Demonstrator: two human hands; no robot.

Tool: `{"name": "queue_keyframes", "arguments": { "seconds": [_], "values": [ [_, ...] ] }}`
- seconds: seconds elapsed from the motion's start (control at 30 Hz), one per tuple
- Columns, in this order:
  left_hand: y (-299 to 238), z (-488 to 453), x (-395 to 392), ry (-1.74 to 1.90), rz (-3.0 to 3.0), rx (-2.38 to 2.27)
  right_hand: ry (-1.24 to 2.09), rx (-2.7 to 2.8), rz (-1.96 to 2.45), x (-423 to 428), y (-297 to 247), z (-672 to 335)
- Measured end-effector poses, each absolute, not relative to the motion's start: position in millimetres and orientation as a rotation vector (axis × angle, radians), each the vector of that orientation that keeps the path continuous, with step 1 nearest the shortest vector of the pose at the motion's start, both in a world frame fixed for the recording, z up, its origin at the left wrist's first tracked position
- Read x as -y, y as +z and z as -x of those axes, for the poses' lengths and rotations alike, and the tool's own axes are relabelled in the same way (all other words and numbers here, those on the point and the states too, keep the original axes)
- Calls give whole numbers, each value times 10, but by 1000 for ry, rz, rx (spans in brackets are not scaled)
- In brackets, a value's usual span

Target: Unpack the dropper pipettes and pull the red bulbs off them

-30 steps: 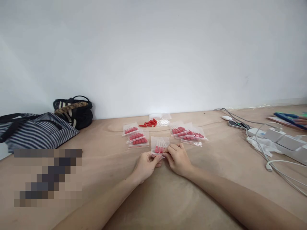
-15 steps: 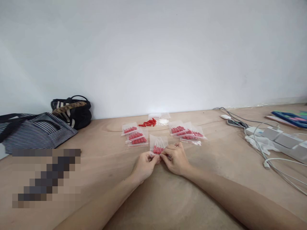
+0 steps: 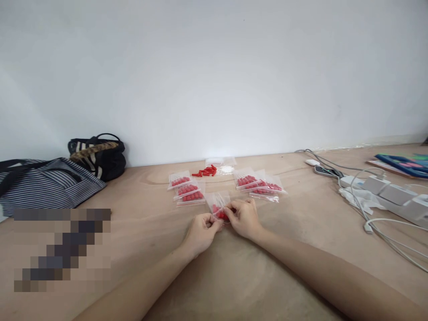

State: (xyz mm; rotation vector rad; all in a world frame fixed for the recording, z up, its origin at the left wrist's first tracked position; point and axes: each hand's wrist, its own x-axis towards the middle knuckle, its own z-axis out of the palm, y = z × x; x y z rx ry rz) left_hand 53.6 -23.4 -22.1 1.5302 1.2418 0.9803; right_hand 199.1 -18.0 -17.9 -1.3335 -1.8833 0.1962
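A small clear zip bag (image 3: 218,199) with several red plastic pieces inside lies tilted between my hands. My left hand (image 3: 201,234) is closed in a pinch at the bag's near edge. With fingers curled, my right hand (image 3: 245,219) grips the bag's right side, covering part of the red pieces. Beyond on the left lie filled zip bags (image 3: 190,192), partly overlapping. More filled bags (image 3: 259,183) overlap to the right. Loose red pieces (image 3: 207,171), short and rod-like, are heaped farther back next to flat clear bags (image 3: 220,163).
A striped bag (image 3: 50,183) and a black bag (image 3: 112,158) stand at the left by the wall. A blurred-out patch (image 3: 63,249) covers the near left. Chargers on a white power strip (image 3: 394,196), cables (image 3: 384,238) and a blue-framed object (image 3: 401,165) lie at right.
The bag between my hands has tilted and shifted slightly left and nearer, its red pieces now bunched at the lower right. My right hand has moved slightly left over its side.
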Motion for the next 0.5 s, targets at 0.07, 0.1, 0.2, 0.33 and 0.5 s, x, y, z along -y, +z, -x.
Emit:
{"name": "queue_keyframes", "arguments": {
  "seconds": [0.07, 0.1, 0.2, 0.33, 0.5],
  "values": [
    [-181, -483, 251, 896, -1642, -1267, 144, 1956, 1254, 171, -172, -2031],
    [-144, -443, 258, 862, -1745, -1312, 91, 1991, 1212, 168, -171, -2061],
    [10, -283, 244, 860, -2193, -1509, -97, 2110, 1063, 146, -181, -2171],
    [162, -122, 79, 828, -2806, -1302, -263, 2230, 862, 98, -211, -2279],
    [90, -127, -160, 259, -2971, -934, -347, 2136, 979, 101, -231, -2335]
  ]
}}
